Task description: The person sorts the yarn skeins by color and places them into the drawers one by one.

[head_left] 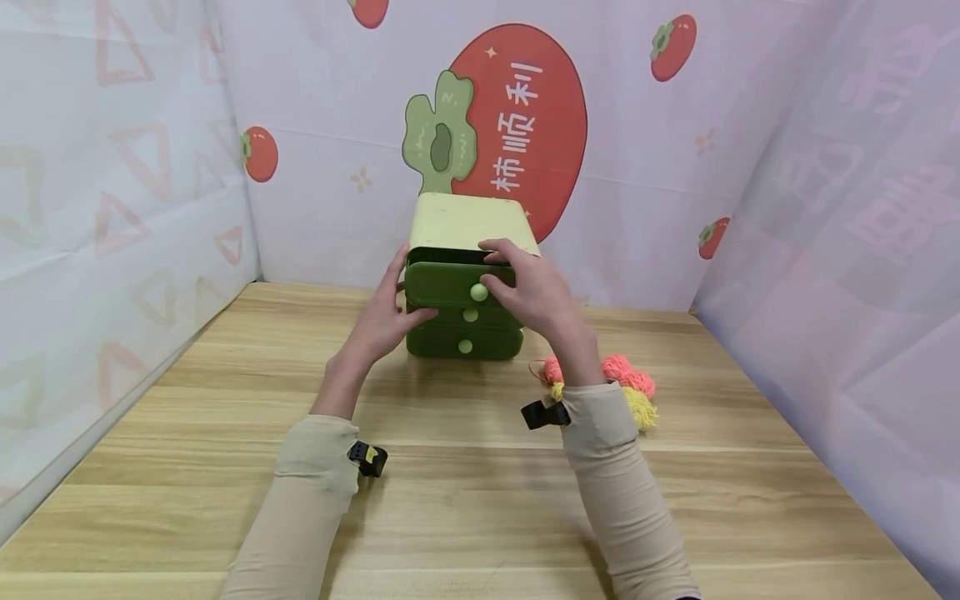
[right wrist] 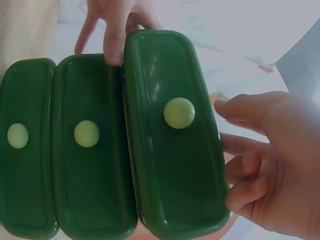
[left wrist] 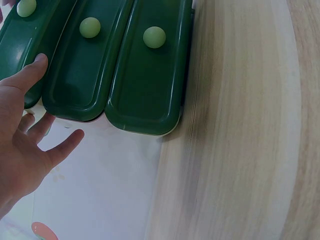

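A small cabinet with a pale yellow-green top point(head_left: 472, 221) and three stacked dark green drawers stands on the table. Its top drawer point(head_left: 442, 285) is pulled out slightly, and a dark gap shows above the front. My left hand point(head_left: 382, 321) holds the cabinet's left side, thumb across the drawer front point(left wrist: 15, 60) and fingers along the side. By the top drawer's upper edge is my right hand point(head_left: 532, 287), its thumb near but apart from the round knob point(right wrist: 179, 113). The right index fingertip is hidden behind that edge; other fingers bend loosely beside it.
Coral yarn point(head_left: 618, 368) and yellow yarn point(head_left: 639, 408) lie on the wooden table point(head_left: 465, 500) right of the cabinet, partly behind my right forearm. A printed cloth backdrop point(head_left: 322, 217) rises behind, with cloth walls at both sides.
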`<state>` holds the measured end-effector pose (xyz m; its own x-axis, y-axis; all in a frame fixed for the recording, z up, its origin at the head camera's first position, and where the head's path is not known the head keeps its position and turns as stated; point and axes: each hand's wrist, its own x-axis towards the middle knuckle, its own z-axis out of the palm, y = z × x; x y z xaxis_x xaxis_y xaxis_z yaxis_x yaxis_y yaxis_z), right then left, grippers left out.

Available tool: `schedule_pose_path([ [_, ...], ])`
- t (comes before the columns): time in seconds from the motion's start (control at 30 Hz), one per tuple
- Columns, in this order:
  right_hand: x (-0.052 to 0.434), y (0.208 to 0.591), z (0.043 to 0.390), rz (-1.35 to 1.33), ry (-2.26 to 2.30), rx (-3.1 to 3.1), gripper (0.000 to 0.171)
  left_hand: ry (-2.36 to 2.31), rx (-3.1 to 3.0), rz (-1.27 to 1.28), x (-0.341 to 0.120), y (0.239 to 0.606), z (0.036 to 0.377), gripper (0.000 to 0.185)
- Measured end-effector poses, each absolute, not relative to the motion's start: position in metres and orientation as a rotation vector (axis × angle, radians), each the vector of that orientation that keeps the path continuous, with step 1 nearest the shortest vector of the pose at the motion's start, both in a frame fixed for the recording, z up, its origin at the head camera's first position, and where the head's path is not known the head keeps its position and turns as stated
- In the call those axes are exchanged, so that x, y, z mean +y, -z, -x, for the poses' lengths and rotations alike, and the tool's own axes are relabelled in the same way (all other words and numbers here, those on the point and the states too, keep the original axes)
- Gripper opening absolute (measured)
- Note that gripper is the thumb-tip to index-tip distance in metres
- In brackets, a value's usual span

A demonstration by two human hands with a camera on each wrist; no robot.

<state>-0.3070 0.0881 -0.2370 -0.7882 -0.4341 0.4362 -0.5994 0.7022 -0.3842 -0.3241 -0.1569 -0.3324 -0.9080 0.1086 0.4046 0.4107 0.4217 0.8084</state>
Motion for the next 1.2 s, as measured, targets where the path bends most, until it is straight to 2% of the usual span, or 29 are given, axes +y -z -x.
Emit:
schedule_pose_path([
  [0.47,0.087,0.256,0.310,-0.891,-0.763,-2.442,0.042,1.489,-2.387,0.466,-0.158,0.333,0.323,0.104],
  [0.7,0.091,0.254,0.313,-0.925,-0.834,-2.302,0.036,1.491,-2.375,0.464,-0.158,0.334,0.327,0.103],
  [1.2,0.097,0.254,0.316,-0.894,-0.816,-2.410,0.032,1.497,-2.385,0.455,-0.156,0.331,0.328,0.103],
])
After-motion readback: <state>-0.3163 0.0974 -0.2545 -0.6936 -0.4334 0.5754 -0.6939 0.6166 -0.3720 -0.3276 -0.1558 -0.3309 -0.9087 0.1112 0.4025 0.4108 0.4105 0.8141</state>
